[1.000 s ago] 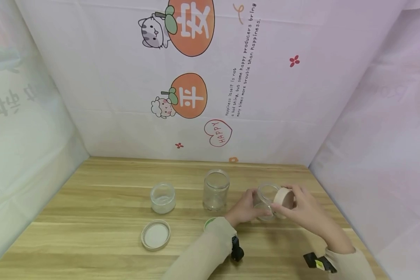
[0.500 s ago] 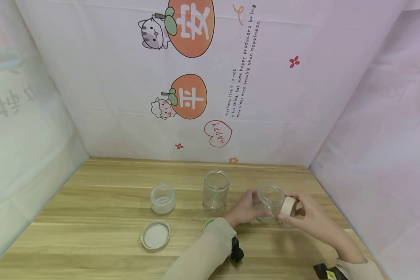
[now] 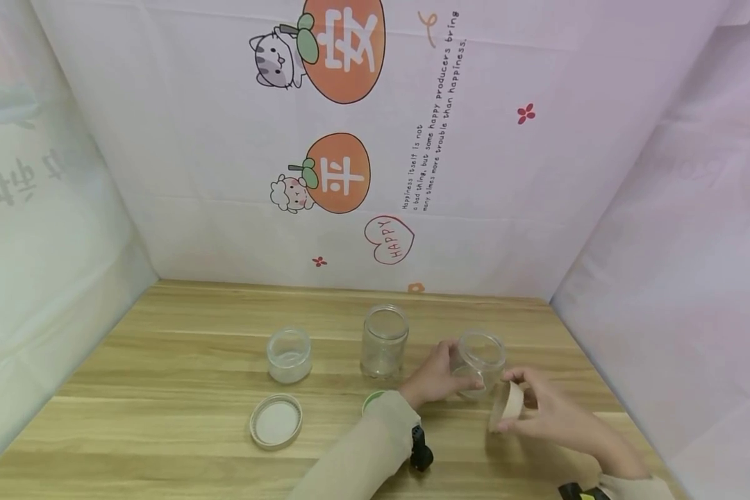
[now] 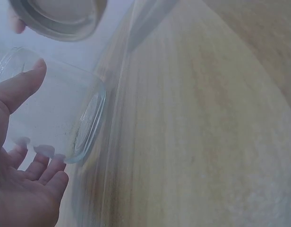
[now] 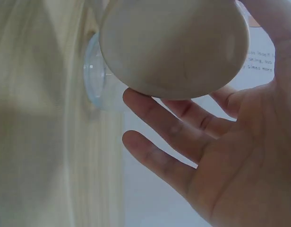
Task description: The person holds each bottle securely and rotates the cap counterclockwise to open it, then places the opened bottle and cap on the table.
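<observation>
On the right half of the table stands a clear jar (image 3: pixel 484 354) without a lid on it. My left hand (image 3: pixel 437 375) grips its side, thumb at the front; the left wrist view has the thumb and fingers around the jar (image 4: pixel 60 109). Just right of the jar, my right hand (image 3: pixel 546 410) holds a beige lid (image 3: pixel 510 408) by its edge, tilted up on its side and apart from the jar. In the right wrist view the lid's flat face (image 5: pixel 176 47) fills the top, with fingertips at its rim.
A tall clear jar (image 3: pixel 384 344) stands left of the left hand, and a short clear jar (image 3: pixel 289 355) farther left. In front of that lies an upturned lid (image 3: pixel 276 421). A green-rimmed lid (image 3: pixel 372 398) is partly hidden by the left sleeve. White cloth (image 3: pixel 225 229) walls the table.
The lid in my right hand has come away from the jar's mouth, moving right and down toward the table. My left hand stays on the jar.
</observation>
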